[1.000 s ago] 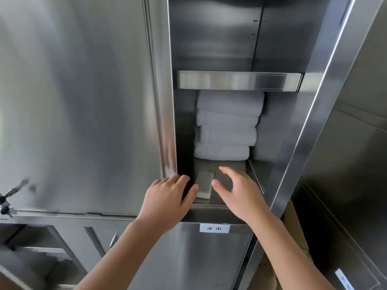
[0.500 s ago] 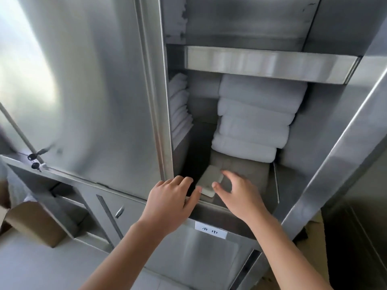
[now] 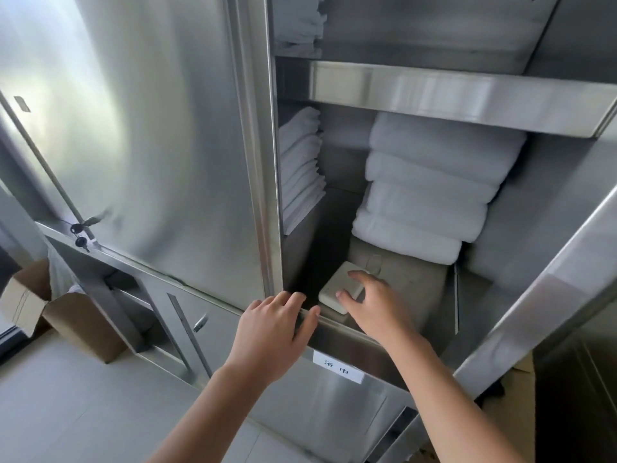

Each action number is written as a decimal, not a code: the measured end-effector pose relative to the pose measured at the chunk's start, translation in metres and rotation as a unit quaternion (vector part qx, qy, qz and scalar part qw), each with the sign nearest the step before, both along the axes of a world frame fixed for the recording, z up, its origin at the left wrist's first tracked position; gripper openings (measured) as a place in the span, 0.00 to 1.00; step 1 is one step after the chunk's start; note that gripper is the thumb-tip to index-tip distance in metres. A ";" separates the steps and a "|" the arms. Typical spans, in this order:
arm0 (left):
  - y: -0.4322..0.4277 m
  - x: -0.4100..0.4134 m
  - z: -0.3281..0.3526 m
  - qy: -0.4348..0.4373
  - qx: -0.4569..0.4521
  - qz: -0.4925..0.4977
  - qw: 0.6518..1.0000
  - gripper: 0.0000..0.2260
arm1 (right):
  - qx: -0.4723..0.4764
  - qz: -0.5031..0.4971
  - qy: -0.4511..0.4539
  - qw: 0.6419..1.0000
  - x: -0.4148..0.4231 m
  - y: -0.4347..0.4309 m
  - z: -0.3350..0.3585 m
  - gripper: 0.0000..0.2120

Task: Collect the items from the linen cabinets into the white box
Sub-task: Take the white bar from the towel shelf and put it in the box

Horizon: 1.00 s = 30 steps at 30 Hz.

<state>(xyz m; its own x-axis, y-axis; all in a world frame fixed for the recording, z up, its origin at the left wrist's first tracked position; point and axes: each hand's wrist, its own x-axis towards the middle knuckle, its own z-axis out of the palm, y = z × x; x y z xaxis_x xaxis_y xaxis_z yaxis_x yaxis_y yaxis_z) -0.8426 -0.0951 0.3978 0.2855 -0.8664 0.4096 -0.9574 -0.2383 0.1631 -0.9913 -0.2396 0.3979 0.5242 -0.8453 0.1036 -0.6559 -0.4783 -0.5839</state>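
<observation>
A small flat white item point(image 3: 335, 289) lies at the front of the steel cabinet shelf point(image 3: 417, 295). My right hand point(image 3: 374, 302) is laid over it, thumb on its front edge and fingers spread across the top; it rests on the shelf. My left hand point(image 3: 272, 329) rests on the shelf's front lip just left of it, fingers apart and holding nothing. Behind stands a stack of folded white towels point(image 3: 430, 185). The white box is not in view.
A thinner pile of folded white linen point(image 3: 300, 165) sits at the left inside the cabinet. The upper shelf edge point(image 3: 450, 95) overhangs the towels. The cabinet door point(image 3: 541, 289) stands open at the right. A cardboard box point(image 3: 50, 305) sits on the floor at the left.
The view has drawn closer and shifted right, showing the left linen pile. My right hand has settled further onto the white item. My left hand stays on the shelf lip.
</observation>
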 end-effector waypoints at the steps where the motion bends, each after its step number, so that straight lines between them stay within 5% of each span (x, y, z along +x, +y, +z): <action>1: 0.000 0.003 -0.001 0.004 0.000 -0.002 1.000 0.22 | -0.002 0.000 0.003 1.000 0.002 -0.002 -0.002 0.26; 12: -0.006 0.011 -0.010 0.022 0.014 -0.046 0.999 0.22 | -0.094 0.077 0.078 0.990 0.033 -0.018 -0.053 0.25; 23: -0.008 0.005 -0.013 0.047 0.039 -0.096 0.994 0.25 | -0.008 0.043 -0.024 0.999 -0.015 -0.013 -0.055 0.16; 30: -0.011 0.008 -0.009 0.049 0.044 -0.108 0.992 0.28 | -0.036 -0.010 -0.012 0.999 -0.028 -0.001 -0.061 0.18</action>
<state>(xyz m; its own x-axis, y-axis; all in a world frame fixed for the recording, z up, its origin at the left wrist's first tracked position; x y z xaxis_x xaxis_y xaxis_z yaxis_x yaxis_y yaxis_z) -0.8341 -0.1065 0.3883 0.1236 -0.9427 0.3100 -0.9683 -0.0461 0.2457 -1.0194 -0.2410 0.3369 0.5034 -0.8459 0.1763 -0.6527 -0.5059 -0.5639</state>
